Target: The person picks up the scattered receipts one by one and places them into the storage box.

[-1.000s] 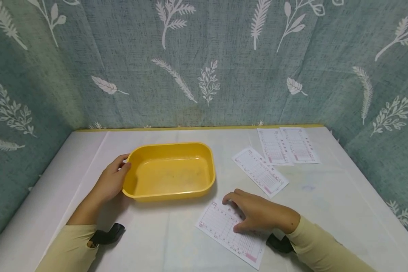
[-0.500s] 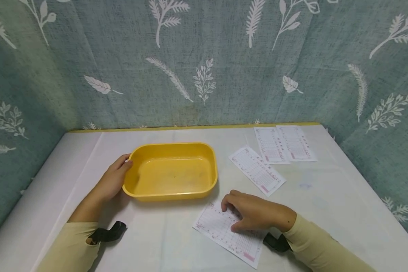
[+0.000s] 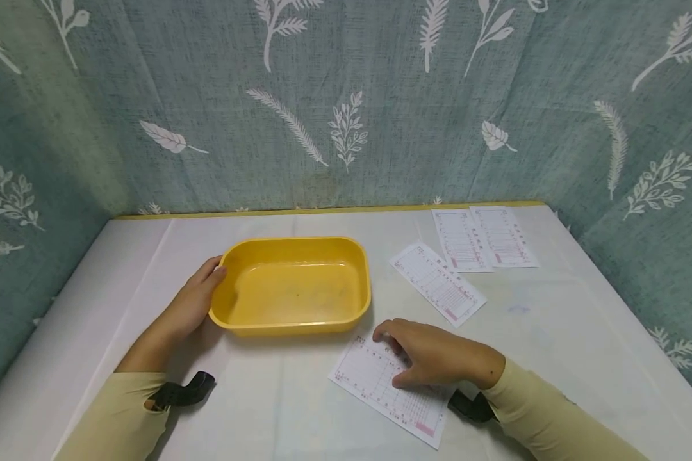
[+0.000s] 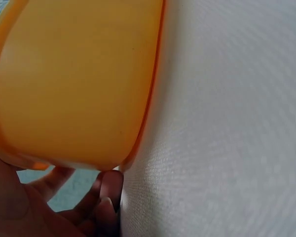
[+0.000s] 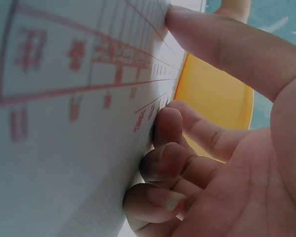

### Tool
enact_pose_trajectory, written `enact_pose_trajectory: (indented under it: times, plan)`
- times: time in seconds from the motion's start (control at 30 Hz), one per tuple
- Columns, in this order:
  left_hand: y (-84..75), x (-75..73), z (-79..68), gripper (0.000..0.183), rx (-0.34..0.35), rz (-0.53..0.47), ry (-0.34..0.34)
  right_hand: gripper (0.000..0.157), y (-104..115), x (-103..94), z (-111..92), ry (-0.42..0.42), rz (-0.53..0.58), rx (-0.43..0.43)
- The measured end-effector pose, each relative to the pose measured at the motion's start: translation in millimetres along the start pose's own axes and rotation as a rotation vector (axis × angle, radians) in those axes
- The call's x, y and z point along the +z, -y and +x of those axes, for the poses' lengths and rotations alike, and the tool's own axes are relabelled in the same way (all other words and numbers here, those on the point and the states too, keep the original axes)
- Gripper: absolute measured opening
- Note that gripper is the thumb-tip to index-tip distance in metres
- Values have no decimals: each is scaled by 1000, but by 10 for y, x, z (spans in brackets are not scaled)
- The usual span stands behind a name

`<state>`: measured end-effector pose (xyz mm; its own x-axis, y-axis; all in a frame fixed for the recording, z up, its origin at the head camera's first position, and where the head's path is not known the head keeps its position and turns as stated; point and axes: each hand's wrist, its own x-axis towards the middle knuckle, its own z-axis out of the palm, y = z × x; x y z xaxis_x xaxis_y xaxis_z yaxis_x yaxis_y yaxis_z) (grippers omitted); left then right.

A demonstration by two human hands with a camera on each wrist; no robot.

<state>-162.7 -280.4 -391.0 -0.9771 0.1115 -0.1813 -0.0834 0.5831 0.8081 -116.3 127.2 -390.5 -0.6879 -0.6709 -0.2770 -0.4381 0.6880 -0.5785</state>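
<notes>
My left hand (image 3: 190, 301) grips the left end of a yellow plastic basin (image 3: 291, 294), thumb over the rim and fingers outside. In the left wrist view, the basin's outer wall (image 4: 79, 89) rises beside the fingers (image 4: 111, 185), which reach its base near the table. The basin holds nothing. My right hand (image 3: 438, 355) rests on a printed paper form (image 3: 375, 384) lying flat at the front. Its thumb and bent fingers stand apart, as the right wrist view shows, with the fingertips (image 5: 167, 126) against the sheet (image 5: 54, 64). Part of that form is hidden under the hand.
Toward the back right lie further printed forms: one slanted form (image 3: 438, 282) and two slightly overlapping ones (image 3: 461, 242) (image 3: 503, 237) near the table's rear edge. A green leaf-patterned cloth (image 3: 219, 128) encloses the white table (image 3: 254, 410). Black wrist mounts (image 3: 184, 390) stick out from both sleeves.
The head view has shifted slightly. Both hands, the basin and the forms keep nearly the same places relative to each other.
</notes>
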Motion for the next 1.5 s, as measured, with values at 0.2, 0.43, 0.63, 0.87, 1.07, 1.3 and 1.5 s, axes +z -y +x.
enact_pose_trajectory:
  times: [0.2,0.43,0.63,0.87,1.07,1.3,1.5]
  plan:
    - [-8,-10,-11,59,4,-4,3,61,5,7,1,-11,8,-3]
    - [-38,-18,9,59,16,-13,3,63,16,1,-6,-58,-36,9]
    - [-51,-25,15,59,7,-7,0,61,20,-4,0,-54,-55,-4]
    - [-49,-39,15,61,-2,-15,-1,51,34,-34,21,-37,-50,-29]
    - [-44,-22,20,61,-10,-12,-2,37,29,-38,18,-35,-42,-55]
    - [-27,18,23,61,-16,-26,10,38,-7,4,-18,-48,36,-58]
    - [-20,17,-2,63,-17,-18,11,37,28,-43,-82,13,45,-64]
